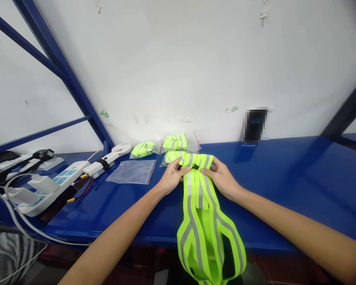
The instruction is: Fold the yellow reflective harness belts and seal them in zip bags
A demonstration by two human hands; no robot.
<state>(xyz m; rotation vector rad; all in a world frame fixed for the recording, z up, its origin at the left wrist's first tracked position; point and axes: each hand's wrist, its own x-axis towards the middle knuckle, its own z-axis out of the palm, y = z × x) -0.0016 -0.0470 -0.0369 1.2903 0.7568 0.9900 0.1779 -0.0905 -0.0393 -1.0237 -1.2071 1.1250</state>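
A neon yellow-green strap harness (pixel 192 213) with grey reflective stripes hangs from my hands over the table's front edge, its loops spread below. My left hand (pixel 172 176) pinches the folded top part at its left side. On the right side of that fold, my right hand (pixel 221 178) grips it between thumb and fingers. Behind the harness lie clear bags with folded neon straps inside, one (pixel 175 141) near the wall and another (pixel 144 149) to its left. A flat clear zip bag (pixel 132 172) rests left of my left hand.
The blue table (pixel 273 178) meets a white wall. A white handheld fan (pixel 121 149), a power strip (pixel 59 182) with plugs and cables, and a red-black lead with yellow connectors (pixel 71 200) lie on the left. A blurred dark object (pixel 255 126) stands against the wall.
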